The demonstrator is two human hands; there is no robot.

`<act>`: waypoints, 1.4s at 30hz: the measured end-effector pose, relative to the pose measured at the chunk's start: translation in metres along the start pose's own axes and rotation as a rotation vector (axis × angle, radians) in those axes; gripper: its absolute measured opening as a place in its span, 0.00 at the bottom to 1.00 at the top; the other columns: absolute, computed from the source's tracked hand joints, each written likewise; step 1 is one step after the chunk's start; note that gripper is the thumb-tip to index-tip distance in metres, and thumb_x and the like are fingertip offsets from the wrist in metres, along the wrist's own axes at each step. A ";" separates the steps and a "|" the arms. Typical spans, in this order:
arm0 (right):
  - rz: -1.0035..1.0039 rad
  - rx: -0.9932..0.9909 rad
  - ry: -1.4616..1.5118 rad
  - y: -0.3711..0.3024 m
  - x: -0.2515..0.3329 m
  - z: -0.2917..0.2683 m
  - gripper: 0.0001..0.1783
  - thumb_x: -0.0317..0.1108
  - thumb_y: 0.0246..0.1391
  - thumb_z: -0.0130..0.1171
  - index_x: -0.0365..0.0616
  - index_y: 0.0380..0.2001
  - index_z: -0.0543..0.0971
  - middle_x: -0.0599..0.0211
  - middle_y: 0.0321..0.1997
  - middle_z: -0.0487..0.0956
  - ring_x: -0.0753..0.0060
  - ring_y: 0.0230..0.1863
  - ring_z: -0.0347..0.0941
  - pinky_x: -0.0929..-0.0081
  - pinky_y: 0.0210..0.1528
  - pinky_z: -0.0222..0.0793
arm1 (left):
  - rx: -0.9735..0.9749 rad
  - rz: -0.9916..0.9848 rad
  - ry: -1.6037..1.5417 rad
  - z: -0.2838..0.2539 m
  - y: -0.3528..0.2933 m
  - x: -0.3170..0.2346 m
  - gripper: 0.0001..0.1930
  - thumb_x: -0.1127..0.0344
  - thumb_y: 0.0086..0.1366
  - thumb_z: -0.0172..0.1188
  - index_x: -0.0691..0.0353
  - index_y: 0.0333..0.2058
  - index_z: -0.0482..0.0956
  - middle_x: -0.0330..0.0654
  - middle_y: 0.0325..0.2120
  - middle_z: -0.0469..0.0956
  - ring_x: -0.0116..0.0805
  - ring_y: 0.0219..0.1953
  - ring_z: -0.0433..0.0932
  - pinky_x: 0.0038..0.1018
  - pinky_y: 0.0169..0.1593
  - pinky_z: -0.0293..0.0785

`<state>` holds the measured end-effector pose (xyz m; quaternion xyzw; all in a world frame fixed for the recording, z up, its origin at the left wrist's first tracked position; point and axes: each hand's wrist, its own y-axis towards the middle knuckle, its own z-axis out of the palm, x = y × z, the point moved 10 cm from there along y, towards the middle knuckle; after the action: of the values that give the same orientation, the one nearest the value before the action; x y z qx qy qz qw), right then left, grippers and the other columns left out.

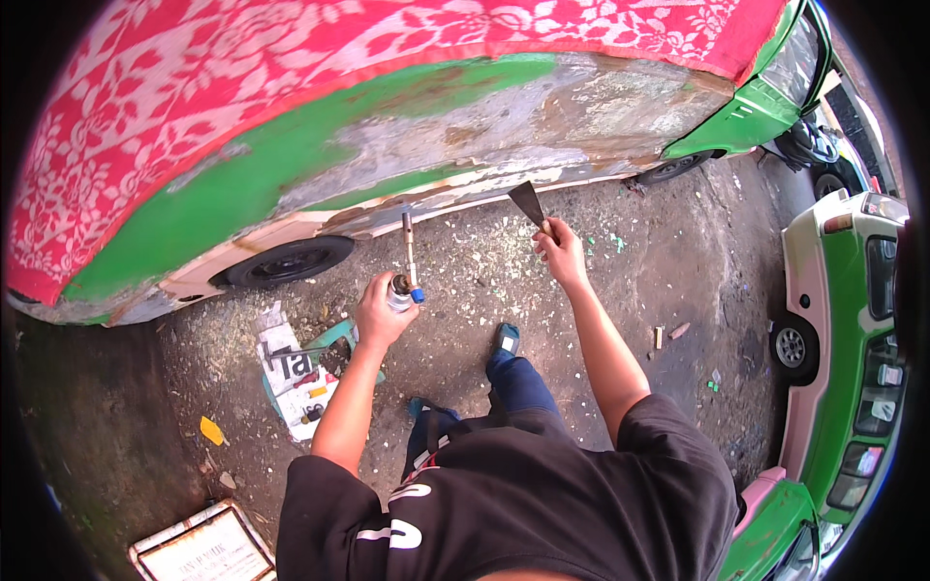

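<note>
Facing a green vehicle (465, 121) with a patchy grey flank, a person (542, 494) grips a torch (409, 242) with a metal nozzle, the left hand (378, 315) wrapped around its canister. Farther right, the right hand (564, 256) is closed on the handle of a scraper (527, 201), its dark blade angled toward the vehicle's lower edge. Pale flakes (481, 263) litter the ground (678, 276), while a red floral cloth (291, 58) drapes the vehicle's far, upper part.
</note>
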<state>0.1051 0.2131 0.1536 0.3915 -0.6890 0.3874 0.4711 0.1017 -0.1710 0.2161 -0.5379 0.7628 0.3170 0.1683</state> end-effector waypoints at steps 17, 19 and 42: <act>-0.462 0.176 -0.558 0.178 0.025 0.055 0.15 0.40 0.57 0.61 0.47 0.44 0.79 0.51 0.34 0.83 0.45 0.39 0.80 0.53 0.41 0.76 | 0.406 -0.173 -0.081 0.166 0.100 0.031 0.36 0.57 0.44 0.77 0.60 0.52 0.74 0.51 0.45 0.81 0.51 0.47 0.81 0.40 0.50 0.78; -0.460 0.166 -0.545 0.182 0.024 0.057 0.15 0.41 0.57 0.62 0.47 0.44 0.80 0.51 0.34 0.84 0.46 0.38 0.81 0.53 0.41 0.76 | 0.394 -0.186 -0.076 0.172 0.102 0.040 0.36 0.57 0.44 0.77 0.60 0.52 0.74 0.51 0.45 0.81 0.51 0.47 0.81 0.40 0.50 0.78; -0.423 0.153 -0.586 0.183 0.023 0.061 0.15 0.41 0.57 0.62 0.48 0.46 0.81 0.53 0.38 0.84 0.47 0.40 0.81 0.55 0.44 0.76 | 0.329 -0.276 -0.227 0.198 0.105 0.052 0.33 0.61 0.45 0.77 0.59 0.50 0.75 0.50 0.41 0.82 0.48 0.45 0.83 0.38 0.47 0.78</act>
<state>-0.0870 0.2260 0.1301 0.6536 -0.6675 0.2033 0.2930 -0.0316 -0.0535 0.0698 -0.5634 0.6995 0.2211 0.3800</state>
